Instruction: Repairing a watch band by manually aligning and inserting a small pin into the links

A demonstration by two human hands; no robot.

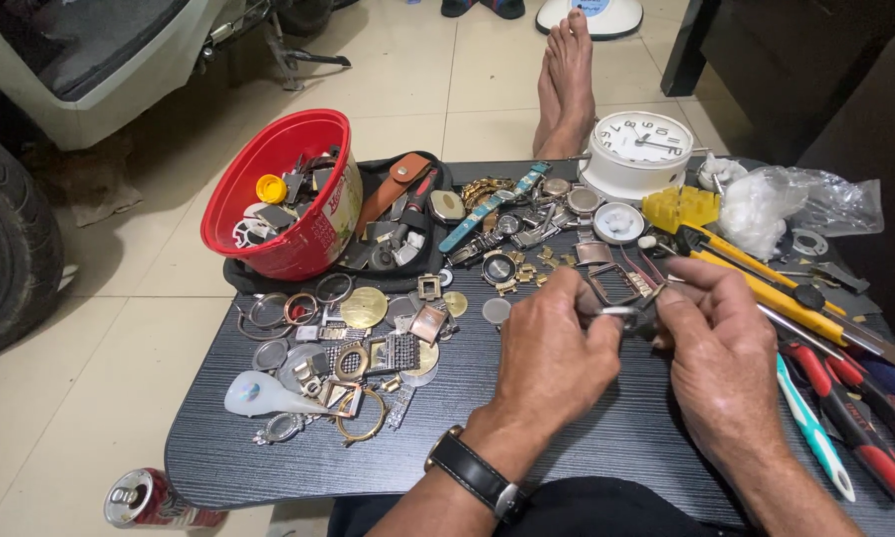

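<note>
On the left of the dark counter [587, 447] a red tub [288, 199] of watch parts stands tipped behind a scatter of loose rings and cases [343, 348]. At the middle, the left hand [552, 353], a black strap on its wrist, meets the right hand [721, 343] just above the counter, and the fingers [606, 323] of both pinch a small metal watch piece [634, 316] between them. Right of the hands lie yellow cutters [776, 288] and red-handled pliers [865, 418], with a white alarm clock [636, 149] behind.
</note>
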